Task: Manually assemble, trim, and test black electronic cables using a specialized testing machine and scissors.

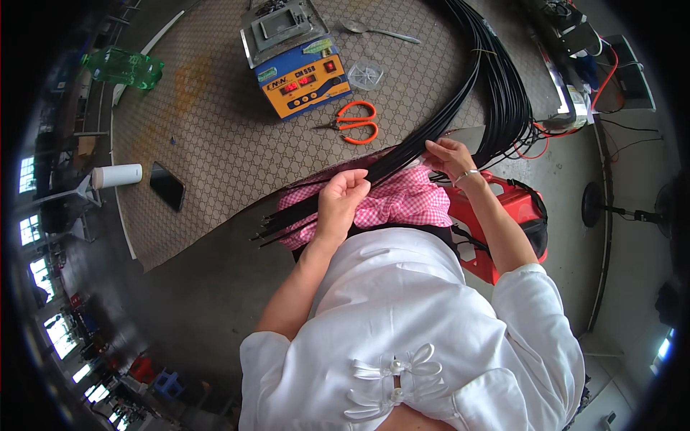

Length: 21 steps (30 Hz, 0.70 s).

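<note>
A thick bundle of black cables [460,86] curves from the table's far right down across a pink checked cloth [402,201] on my lap. Its cut ends [269,228] stick out to the left. My left hand [341,197] is closed around the bundle near those ends. Further up the bundle, at the table edge, my right hand [449,156] pinches a few of the cables; a thin bracelet sits on its wrist.
On the patterned table [208,136] lie orange-handled scissors [353,122], a blue and orange box with red displays [305,75], a spoon [377,30], a clear plastic lid [365,75], a black phone [167,185], a white cup [116,175] and a green bottle [122,67]. A red stool [514,215] is under me.
</note>
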Available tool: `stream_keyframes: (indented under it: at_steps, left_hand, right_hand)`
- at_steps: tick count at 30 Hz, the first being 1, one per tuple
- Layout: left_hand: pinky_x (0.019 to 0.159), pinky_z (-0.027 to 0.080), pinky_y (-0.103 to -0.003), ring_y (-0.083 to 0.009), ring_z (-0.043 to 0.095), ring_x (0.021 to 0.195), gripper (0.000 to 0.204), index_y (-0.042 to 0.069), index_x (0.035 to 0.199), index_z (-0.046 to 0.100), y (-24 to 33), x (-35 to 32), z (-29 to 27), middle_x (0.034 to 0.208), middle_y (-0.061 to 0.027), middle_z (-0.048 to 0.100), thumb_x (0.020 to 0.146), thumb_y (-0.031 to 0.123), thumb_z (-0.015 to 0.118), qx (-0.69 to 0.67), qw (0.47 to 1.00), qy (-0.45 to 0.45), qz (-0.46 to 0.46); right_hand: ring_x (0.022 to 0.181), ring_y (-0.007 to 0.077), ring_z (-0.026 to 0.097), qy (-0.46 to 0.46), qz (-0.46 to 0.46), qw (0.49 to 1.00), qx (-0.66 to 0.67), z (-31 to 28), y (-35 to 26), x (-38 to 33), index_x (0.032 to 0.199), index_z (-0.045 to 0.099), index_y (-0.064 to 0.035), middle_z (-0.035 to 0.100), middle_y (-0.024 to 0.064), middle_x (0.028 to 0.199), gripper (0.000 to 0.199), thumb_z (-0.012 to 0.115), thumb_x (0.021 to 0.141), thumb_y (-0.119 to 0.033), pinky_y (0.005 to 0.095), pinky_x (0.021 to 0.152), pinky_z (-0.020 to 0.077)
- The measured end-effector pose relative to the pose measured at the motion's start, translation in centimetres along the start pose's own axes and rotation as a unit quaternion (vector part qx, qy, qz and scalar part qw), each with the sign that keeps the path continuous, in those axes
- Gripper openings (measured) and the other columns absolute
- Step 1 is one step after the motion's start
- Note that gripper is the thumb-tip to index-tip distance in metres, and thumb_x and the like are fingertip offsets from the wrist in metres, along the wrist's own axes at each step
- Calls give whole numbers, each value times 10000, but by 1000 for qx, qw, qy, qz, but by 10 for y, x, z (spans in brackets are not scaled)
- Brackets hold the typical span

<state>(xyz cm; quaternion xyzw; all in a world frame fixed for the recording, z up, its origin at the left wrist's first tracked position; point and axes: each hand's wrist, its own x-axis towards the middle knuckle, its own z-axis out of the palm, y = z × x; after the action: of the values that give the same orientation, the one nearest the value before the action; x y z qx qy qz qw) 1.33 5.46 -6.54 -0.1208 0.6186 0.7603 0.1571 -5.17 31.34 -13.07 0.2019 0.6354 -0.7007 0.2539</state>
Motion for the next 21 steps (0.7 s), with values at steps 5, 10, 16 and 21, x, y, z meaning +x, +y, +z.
stream_keyframes:
  at_steps: [5, 10, 16, 21]
  left_hand:
    - [761, 476, -331, -258, 591, 876, 426, 14, 1103, 530, -5, -9, -1, 1004, -142, 599, 701, 57, 665, 397, 877, 13, 272]
    - [695, 485, -331, -273, 619, 781, 307, 15, 1007, 573, -9, -32, -41, 855, -139, 633, 726, 104, 659, 373, 917, -105, 93]
    - [621, 472, -340, -269, 594, 691, 158, 25, 817, 626, 12, -45, -73, 765, -114, 606, 702, 126, 666, 445, 875, -46, 182]
    - [622, 456, -370, -276, 562, 694, 147, 43, 763, 583, 8, -40, -30, 720, -101, 563, 674, 125, 668, 464, 836, -11, 293]
  right_hand:
    - [595, 159, 579, -81, 44, 982, 162, -6, -31, -32, 884, 571, -24, 613, 71, 730, 172, 540, 863, -192, 232, 522, 457]
    - [580, 144, 524, -207, -79, 927, 303, -35, -59, -57, 899, 563, -11, 588, 54, 762, 249, 398, 916, -197, 238, 521, 372]
    - [502, 228, 542, 76, -205, 775, -593, -32, -38, -56, 728, 556, 12, 563, 76, 589, 185, 622, 774, -155, 316, 495, 434]
    - [650, 233, 584, -166, -356, 840, -375, 102, -65, -79, 861, 596, 8, 596, 120, 759, 156, 654, 735, -62, 309, 574, 452]
